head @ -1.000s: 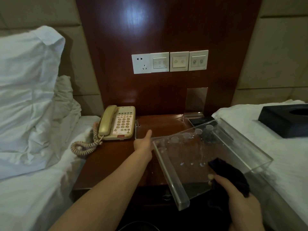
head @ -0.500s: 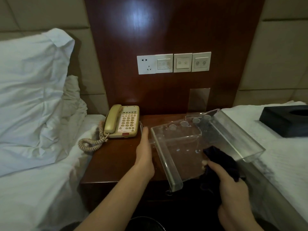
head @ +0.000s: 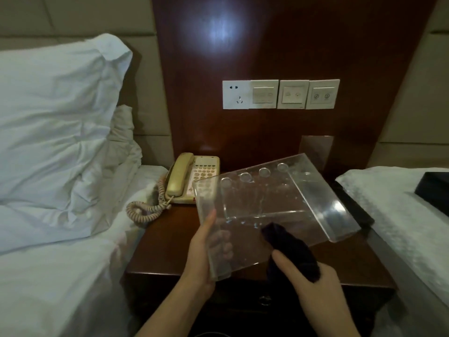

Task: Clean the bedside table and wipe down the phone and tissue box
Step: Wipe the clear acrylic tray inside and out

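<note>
- Clear acrylic is what your left hand (head: 202, 254) grips: a transparent acrylic tray (head: 272, 205) lifted above the bedside table (head: 170, 242) and tilted, its far edge higher than the near one.
- Your left thumb lies along the tray's near-left edge; the other fingers (head: 221, 242) curl underneath and show through the plastic.
- A row of round bumps runs along the tray's far side, and a raised wall stands at its right end.
- Your right hand (head: 313, 290) is closed round a dark cloth (head: 291, 251), thumb on top, and the cloth's tip presses against the tray surface just ahead of your fingertips.
- The beige corded phone (head: 192, 178) sits on the table beyond your left fingers, handset on its cradle, partly seen through the tray's far-left corner; its coiled cord (head: 145, 207) hangs off to the left of your thumb.
- The dark tissue box (head: 432, 190) lies on the right bed (head: 393, 215), well apart from your right hand, cut by the frame edge.
- A white pillow (head: 56, 122) rests on the left bed, far to the left of both hands.
- On the wooden wall panel (head: 267, 45) beyond the tray are a wall socket (head: 236, 94) and three switch plates (head: 294, 94).
</note>
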`<state>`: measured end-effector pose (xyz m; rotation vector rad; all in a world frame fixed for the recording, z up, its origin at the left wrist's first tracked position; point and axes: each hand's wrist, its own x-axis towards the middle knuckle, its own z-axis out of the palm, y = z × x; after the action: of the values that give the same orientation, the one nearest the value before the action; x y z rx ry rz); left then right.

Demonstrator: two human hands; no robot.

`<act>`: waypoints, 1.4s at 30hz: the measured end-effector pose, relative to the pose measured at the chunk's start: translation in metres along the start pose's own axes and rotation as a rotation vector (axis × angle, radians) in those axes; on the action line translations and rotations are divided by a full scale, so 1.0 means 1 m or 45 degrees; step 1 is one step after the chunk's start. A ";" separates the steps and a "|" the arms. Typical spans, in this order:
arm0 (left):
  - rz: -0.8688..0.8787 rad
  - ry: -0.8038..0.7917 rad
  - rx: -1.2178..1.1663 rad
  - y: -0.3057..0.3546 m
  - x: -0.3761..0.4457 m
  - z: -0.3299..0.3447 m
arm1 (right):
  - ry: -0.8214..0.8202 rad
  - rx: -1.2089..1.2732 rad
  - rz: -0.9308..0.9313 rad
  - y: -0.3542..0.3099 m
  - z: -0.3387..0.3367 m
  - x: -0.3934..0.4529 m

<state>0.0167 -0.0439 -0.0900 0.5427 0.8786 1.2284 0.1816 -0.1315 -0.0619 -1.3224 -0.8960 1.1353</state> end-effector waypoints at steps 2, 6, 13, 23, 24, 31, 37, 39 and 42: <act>0.050 -0.042 0.090 0.004 0.009 -0.006 | 0.049 -0.024 -0.021 -0.006 -0.008 0.003; 0.083 -0.143 0.242 0.011 0.027 -0.014 | 0.248 -0.072 -0.114 -0.029 -0.014 0.026; -0.014 -0.248 0.207 0.005 0.047 -0.022 | 0.186 -0.800 -0.537 -0.004 -0.014 0.083; 0.128 -0.188 0.200 -0.001 0.058 -0.029 | 0.363 -1.360 -0.931 0.022 -0.032 0.118; 0.144 -0.192 0.205 -0.002 0.058 -0.030 | 0.299 -1.379 -0.944 0.021 -0.031 0.123; 0.176 -0.277 0.197 -0.003 0.058 -0.032 | 0.187 -1.358 -0.988 0.010 0.053 0.135; 0.230 -0.195 0.196 -0.005 0.055 -0.035 | -0.232 -1.293 -1.067 0.010 0.078 0.121; 0.214 -0.212 0.209 -0.003 0.055 -0.036 | -0.411 -1.280 -1.064 0.005 0.056 0.118; 0.176 -0.299 0.208 -0.004 0.059 -0.038 | -0.263 -1.248 -0.930 0.002 0.007 0.119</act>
<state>-0.0070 0.0075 -0.1307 0.8730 0.7549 1.1948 0.2040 -0.0150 -0.0776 -1.4050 -2.0347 0.2119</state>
